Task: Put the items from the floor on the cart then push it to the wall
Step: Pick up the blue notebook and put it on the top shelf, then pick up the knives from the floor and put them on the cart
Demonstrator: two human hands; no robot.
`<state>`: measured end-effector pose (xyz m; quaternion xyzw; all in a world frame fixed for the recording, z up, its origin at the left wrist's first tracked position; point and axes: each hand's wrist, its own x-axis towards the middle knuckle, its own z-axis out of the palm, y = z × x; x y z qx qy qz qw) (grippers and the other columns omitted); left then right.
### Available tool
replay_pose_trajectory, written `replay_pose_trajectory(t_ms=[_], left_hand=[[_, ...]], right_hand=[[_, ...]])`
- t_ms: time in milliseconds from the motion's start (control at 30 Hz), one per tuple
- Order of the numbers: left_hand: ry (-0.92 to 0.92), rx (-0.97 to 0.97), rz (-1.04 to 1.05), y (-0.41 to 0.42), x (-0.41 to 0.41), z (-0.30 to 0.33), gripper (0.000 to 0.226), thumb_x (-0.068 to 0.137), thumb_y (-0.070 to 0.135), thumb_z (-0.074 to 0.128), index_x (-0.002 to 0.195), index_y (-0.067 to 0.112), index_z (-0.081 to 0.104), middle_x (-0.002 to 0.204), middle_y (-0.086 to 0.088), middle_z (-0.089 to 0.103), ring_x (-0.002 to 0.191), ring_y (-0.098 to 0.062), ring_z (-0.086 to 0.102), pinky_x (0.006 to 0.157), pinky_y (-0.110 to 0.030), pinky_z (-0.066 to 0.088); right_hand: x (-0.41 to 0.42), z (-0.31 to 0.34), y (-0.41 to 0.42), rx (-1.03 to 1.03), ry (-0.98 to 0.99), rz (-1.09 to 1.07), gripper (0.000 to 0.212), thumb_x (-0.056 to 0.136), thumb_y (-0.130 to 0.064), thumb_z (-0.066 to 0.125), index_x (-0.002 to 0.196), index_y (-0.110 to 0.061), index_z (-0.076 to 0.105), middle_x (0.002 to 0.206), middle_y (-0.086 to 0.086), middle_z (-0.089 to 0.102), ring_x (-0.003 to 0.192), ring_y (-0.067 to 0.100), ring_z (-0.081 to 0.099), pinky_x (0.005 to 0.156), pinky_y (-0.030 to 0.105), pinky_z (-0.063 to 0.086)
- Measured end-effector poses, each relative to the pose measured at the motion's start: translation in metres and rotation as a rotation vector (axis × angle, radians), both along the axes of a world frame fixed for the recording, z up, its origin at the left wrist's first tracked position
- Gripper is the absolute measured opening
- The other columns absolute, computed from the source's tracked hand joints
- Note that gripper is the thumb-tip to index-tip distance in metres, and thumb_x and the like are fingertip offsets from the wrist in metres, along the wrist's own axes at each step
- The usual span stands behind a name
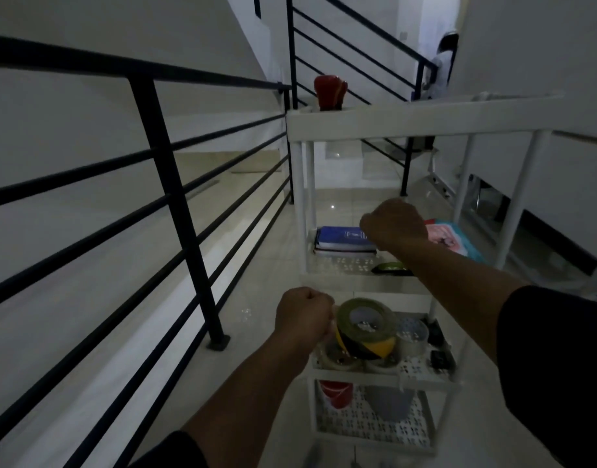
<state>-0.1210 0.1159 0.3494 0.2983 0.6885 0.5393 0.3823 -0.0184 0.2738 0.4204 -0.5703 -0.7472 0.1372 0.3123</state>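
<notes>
Both fists clenched, the left hand [304, 314] and right hand [393, 224] apparently gripping the loaded cart [422, 118]; push level and slowly, clear of the railing [175, 184].

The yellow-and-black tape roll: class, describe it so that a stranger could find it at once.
Find the white tiered cart beside the black railing. On its shelf near the left hand, the hazard tape roll leans on clear tape rolls. It alone has yellow-and-black stripes.
</notes>
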Motion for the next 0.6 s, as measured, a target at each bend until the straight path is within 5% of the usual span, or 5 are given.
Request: replay_pose_trajectory(t_ms=[400, 500, 600], left_hand=[[0.101, -0.112, 0.052, -0.055, 0.024, -0.059, 0.015, 0.082, 0.016, 0.061, 0.074, 0.004, 0.063, 0.065, -0.011, 0.055, 0.06, -0.021, 0.05, 0.059, -0.033, 0.042], [0.089, -0.169, 0.066, -0.074, 0.033, -0.089, 0.02, 0.081, 0.016, 0.06, 0.079, -0.003, 0.067, 0.069, -0.014, 0.06, 0.062, -0.024, 0.054, 0.062, -0.035, 0.046], [0.106, -0.21, 0.064, -0.093, 0.04, -0.115, 0.019, 0.084, 0.016, 0.059, 0.083, 0.0, 0.069, 0.074, -0.015, 0.066, 0.066, -0.028, 0.061, 0.07, -0.043, 0.059]], right_hand=[[0.05, -0.078, -0.121, -0.071, 0.412, 0.166, 0.022, 0.083, -0.01, 0.057, 0.066, 0.004, 0.063, 0.066, 0.017, 0.064, 0.062, 0.023, 0.061, 0.056, 0.032, 0.051], [0.065, -0.118, -0.151, -0.16, 0.368, 0.126, 0.03, 0.083, -0.015, 0.057, 0.054, -0.007, 0.052, 0.057, 0.01, 0.056, 0.052, 0.017, 0.053, 0.046, 0.019, 0.038], [0.077, -0.162, -0.172, -0.249, 0.387, 0.095, 0.026, 0.081, -0.012, 0.055, 0.058, 0.001, 0.055, 0.055, 0.016, 0.056, 0.053, 0.023, 0.058, 0.049, 0.029, 0.043]])
